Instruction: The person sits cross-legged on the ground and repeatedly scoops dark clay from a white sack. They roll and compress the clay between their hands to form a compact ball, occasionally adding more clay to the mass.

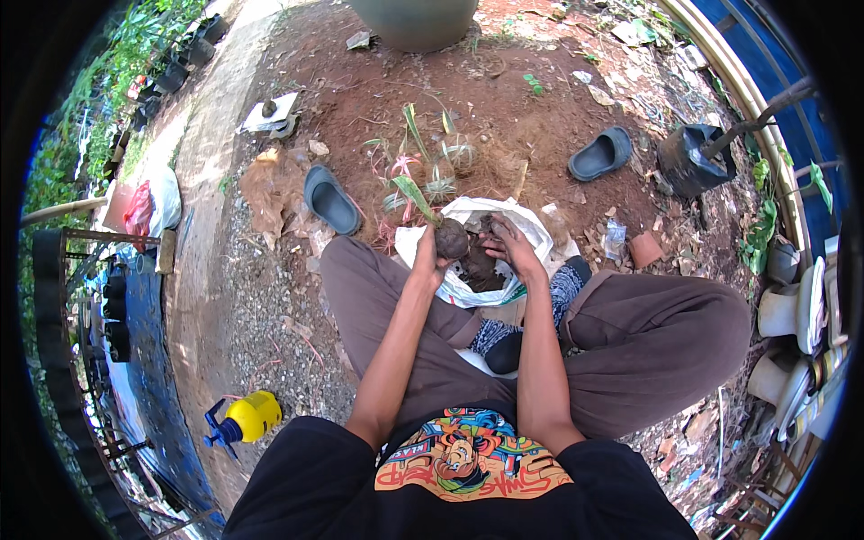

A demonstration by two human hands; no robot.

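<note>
My left hand [430,255] holds a round ball of dark soil [451,239], and a long green leaf [413,196] stands out behind it. To the right, my right hand [514,248] hovers over the mouth of a white woven sack [538,221]. Its fingers are curled and smeared with mud; whether they grip a lump is unclear. Dark wet soil [480,268] lies inside the rolled-down sack, between my crossed legs. Just beyond the sack sit string-wrapped plant balls [459,154] with leaves, among brown fibre [516,145].
Dark clogs lie left [332,200] and right [601,154] of the plants. A small ball [269,109] rests on a white slab [278,121]. A yellow spray bottle [254,416] lies at lower left. A large pot [415,23] stands ahead, a black planter bag [695,160] at right.
</note>
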